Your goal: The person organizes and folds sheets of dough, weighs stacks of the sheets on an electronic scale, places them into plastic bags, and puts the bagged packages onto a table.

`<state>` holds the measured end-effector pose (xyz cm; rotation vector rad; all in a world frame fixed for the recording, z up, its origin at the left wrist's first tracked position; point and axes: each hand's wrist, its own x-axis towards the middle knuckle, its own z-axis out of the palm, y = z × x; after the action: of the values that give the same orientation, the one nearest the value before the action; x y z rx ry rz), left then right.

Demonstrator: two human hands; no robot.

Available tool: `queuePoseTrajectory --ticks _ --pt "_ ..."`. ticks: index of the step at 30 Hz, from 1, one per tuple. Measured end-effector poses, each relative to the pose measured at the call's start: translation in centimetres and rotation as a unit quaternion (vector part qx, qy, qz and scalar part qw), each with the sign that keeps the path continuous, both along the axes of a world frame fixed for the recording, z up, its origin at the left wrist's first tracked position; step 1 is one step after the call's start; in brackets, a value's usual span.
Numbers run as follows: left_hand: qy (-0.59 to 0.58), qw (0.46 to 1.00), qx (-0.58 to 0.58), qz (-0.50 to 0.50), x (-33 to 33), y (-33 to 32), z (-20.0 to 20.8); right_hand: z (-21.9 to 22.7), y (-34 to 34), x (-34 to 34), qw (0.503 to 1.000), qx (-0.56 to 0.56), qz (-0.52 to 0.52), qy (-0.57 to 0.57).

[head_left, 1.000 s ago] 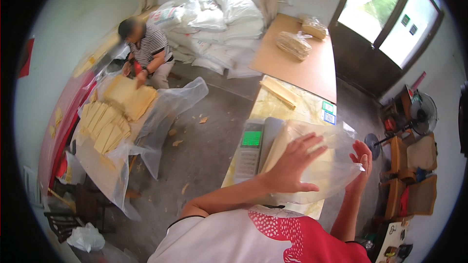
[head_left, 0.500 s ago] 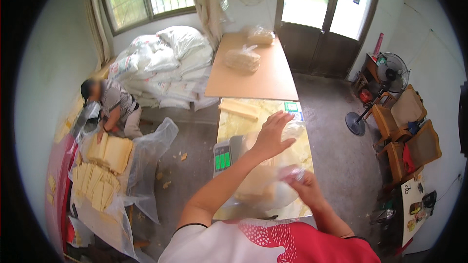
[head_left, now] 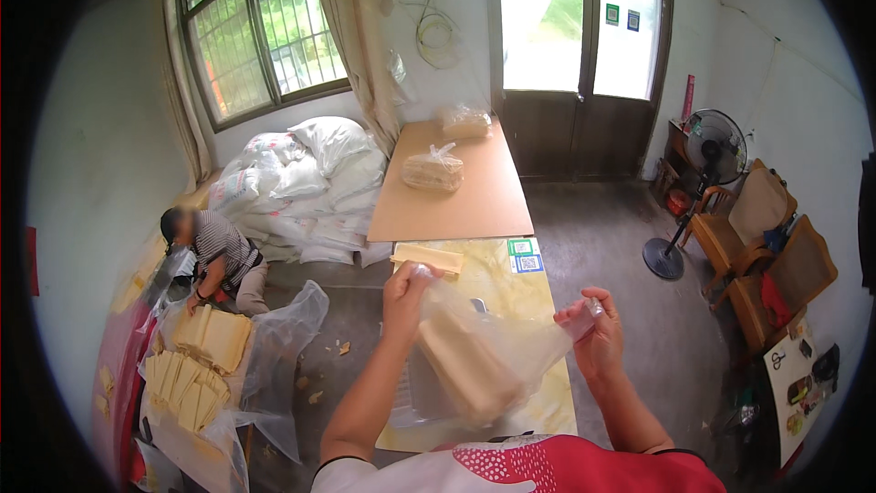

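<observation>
I hold a clear plastic bag (head_left: pixel 522 340) above the near table by its two upper corners. My left hand (head_left: pixel 404 299) is closed on the left corner, and my right hand (head_left: pixel 597 340) pinches the bunched right corner. Inside the bag, a thick tan stack of flat sheets (head_left: pixel 464 367) hangs tilted. Under it, partly covered by the bag, is the grey tray of a weighing scale (head_left: pixel 416 391). Just beyond my left hand, a pale yellow bundle of sheets (head_left: pixel 429 258) lies on the yellow marbled tabletop (head_left: pixel 547 402).
Two bagged bundles (head_left: pixel 433 172) stand on the far brown board (head_left: pixel 456 217). To the left, a co-worker (head_left: pixel 224 256) sits at a low table with yellow sheets (head_left: pixel 187 383). White sacks (head_left: pixel 310 183) are piled behind. A fan (head_left: pixel 664 257) and wooden chairs (head_left: pixel 776 283) line the right wall.
My left hand, spread above the table before, has come back and closed on the bag's left corner. The bag with its stack is now raised and tilted. My view has tipped upward.
</observation>
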<state>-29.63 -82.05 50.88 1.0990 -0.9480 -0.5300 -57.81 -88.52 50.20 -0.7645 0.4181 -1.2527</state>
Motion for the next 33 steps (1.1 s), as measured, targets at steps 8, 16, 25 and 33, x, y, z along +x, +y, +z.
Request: queuePoseTrajectory --ticks 8,16,25,33 --pt "-0.309 0.944 -0.112 -0.019 -10.5 5.3 2.6 -0.1 -2.8 -5.9 0.954 -0.138 0.23 0.133" --pt "-0.413 0.901 -0.089 -0.096 -20.0 5.2 -1.8 -6.4 0.1 -8.2 0.593 -0.436 0.577 0.353" --pt "0.159 0.946 0.172 -0.222 -26.4 6.4 -10.8 -4.6 -0.6 -11.7 0.758 -0.303 0.544 0.195" --pt "0.24 0.906 0.316 -0.146 -28.3 8.7 -17.8 -12.0 -2.3 -10.2 0.816 -0.197 0.494 0.227"
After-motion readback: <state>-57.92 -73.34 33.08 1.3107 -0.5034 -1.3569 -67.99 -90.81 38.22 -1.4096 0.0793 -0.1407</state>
